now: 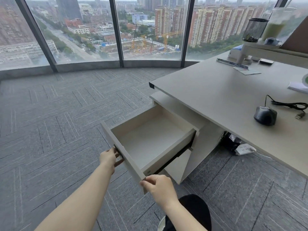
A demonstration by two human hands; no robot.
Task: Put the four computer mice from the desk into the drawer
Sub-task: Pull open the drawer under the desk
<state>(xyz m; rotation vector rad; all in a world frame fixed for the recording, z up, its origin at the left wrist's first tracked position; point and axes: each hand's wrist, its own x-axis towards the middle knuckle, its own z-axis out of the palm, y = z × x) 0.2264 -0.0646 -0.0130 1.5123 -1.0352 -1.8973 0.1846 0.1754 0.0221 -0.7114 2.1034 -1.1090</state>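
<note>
Both hands grip the open drawer [150, 139] front: left hand [109, 158] at the handle, right hand [158, 185] pinching its corner; one wired mouse [265, 115] sits up-right on the bench [216, 97], nearer the right hand

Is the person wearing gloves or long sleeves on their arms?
No. Both forearms are bare as far as the picture shows, with no sleeves. The left hand and the right hand have no gloves, and no rings, watch or bracelet can be seen. The nails are short and plain.
</note>
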